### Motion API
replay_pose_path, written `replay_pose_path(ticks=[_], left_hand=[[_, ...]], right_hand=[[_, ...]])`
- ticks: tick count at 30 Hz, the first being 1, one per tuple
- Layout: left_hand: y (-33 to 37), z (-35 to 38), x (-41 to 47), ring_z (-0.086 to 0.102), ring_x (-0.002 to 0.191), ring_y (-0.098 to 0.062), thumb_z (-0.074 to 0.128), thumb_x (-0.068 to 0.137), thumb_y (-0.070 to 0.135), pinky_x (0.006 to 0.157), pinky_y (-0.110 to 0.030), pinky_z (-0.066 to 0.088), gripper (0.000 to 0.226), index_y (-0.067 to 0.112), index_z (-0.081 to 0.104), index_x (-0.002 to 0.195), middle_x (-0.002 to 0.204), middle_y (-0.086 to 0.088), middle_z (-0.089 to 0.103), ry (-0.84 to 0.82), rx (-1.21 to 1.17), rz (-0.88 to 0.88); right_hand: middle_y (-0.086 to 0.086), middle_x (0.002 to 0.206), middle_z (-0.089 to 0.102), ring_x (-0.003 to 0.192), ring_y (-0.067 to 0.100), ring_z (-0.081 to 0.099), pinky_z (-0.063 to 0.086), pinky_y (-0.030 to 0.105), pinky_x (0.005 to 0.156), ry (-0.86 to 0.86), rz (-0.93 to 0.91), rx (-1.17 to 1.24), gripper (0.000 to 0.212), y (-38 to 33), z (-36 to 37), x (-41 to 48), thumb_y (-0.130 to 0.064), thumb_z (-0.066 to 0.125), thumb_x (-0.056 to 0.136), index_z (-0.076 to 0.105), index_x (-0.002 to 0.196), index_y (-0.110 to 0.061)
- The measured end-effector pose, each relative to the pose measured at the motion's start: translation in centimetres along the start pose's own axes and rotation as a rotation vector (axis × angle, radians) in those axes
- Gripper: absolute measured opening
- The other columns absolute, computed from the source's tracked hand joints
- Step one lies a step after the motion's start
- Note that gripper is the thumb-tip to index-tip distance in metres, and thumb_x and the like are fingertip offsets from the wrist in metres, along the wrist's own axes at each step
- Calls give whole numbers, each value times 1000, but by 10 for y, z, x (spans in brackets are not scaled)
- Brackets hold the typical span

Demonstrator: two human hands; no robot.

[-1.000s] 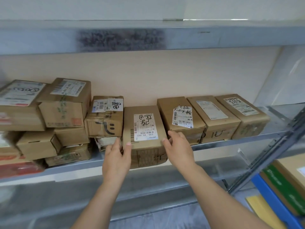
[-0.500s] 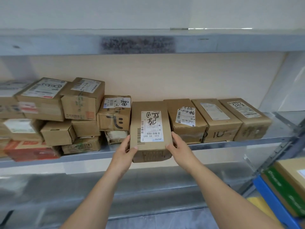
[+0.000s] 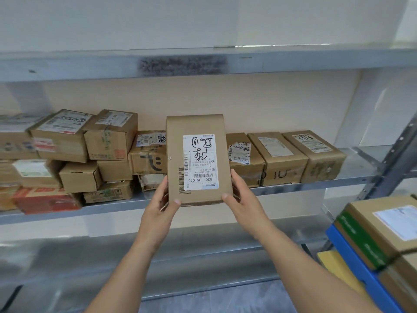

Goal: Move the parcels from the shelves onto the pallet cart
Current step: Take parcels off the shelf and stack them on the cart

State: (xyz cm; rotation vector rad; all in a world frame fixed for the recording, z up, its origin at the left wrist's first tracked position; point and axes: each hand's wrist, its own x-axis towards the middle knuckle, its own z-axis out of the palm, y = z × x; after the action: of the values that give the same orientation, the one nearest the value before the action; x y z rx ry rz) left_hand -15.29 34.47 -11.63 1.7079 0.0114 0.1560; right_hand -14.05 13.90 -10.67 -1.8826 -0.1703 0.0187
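Both of your hands grip one parcel [image 3: 198, 159] by its lower corners, its label toward you and its long side upright. The parcel's lower end sits level with the front edge of the shelf [image 3: 90, 211]; contact there cannot be judged. Its top stops well short of the upper shelf [image 3: 90, 66] above the hands, leaving open room. Just left of your left hand [image 3: 161, 206] lies a box with a printed smile [image 3: 147, 159], and beyond it a stack of boxes [image 3: 108, 136]. Right of your right hand [image 3: 242, 199] three boxes [image 3: 279, 159] stand in a row, the nearest partly behind the parcel. Below your forearms runs a lower shelf [image 3: 67, 256]. Farther right and lower, a pile of boxes [image 3: 383, 229] stands near a slanted metal post [image 3: 392, 154]. The left hand wraps the lower left edge, thumb on the front face. The right hand wraps the lower right edge, thumb at the bottom corner.
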Motion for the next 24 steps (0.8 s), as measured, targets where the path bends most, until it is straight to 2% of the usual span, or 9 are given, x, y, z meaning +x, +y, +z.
replay_pose_path(ticks=[2,6,8,11,14,16,19,24], left_hand=[[3,3,-9,48,118,9,54,93,8,97,-18,36,61,38,34,143,131,24,52,-7,-10,30],[11,12,-24,48,116,12,54,93,6,100,-19,37,62,38,34,142,130,23,53,-18,-5,82],[15,22,-31,49,114,15,53,93,5,94,-10,38,62,41,34,139,129,23,53,-40,-4,101],[20,41,-37,47,116,14,53,93,3,88,-1,38,62,42,33,136,132,20,51,-102,-1,118],[21,56,-40,46,119,12,52,93,2,91,-4,38,64,34,32,144,135,20,49,-182,-31,141],[20,67,-39,46,120,11,52,93,2,98,-11,38,64,32,31,146,134,24,48,-251,-50,161],[20,87,-37,45,123,9,53,93,5,99,-15,36,65,35,30,145,134,29,47,-376,-65,182],[33,124,-35,46,119,11,53,93,5,94,-14,38,64,38,32,144,131,31,48,-571,-118,191]], right_hand=[[-30,132,40,126,-2,39,38,20,100,13,-14,3,64,-3,-4,-12,-15,49,97,19,145,-44],[-24,138,39,131,4,38,37,30,108,72,-26,2,65,-3,-12,-34,-16,50,97,17,147,-42],[-19,144,38,131,5,38,37,30,108,125,-22,-7,67,2,-20,-44,-18,51,97,15,149,-40],[-14,146,39,132,7,39,38,41,109,215,-22,-25,71,14,-35,-60,-23,55,93,16,148,-44],[-13,144,40,131,7,40,39,42,109,297,-23,-27,76,16,-46,-79,-24,62,89,17,148,-44],[-11,143,41,130,6,41,39,41,109,359,-7,-31,78,17,-51,-93,-26,64,87,17,148,-44],[-11,141,42,129,7,42,39,43,108,490,37,-44,81,19,-61,-116,-43,62,78,17,145,-51],[-16,143,38,131,3,37,34,40,112,709,104,-74,78,12,-77,-153,-28,64,86,20,147,-46]])
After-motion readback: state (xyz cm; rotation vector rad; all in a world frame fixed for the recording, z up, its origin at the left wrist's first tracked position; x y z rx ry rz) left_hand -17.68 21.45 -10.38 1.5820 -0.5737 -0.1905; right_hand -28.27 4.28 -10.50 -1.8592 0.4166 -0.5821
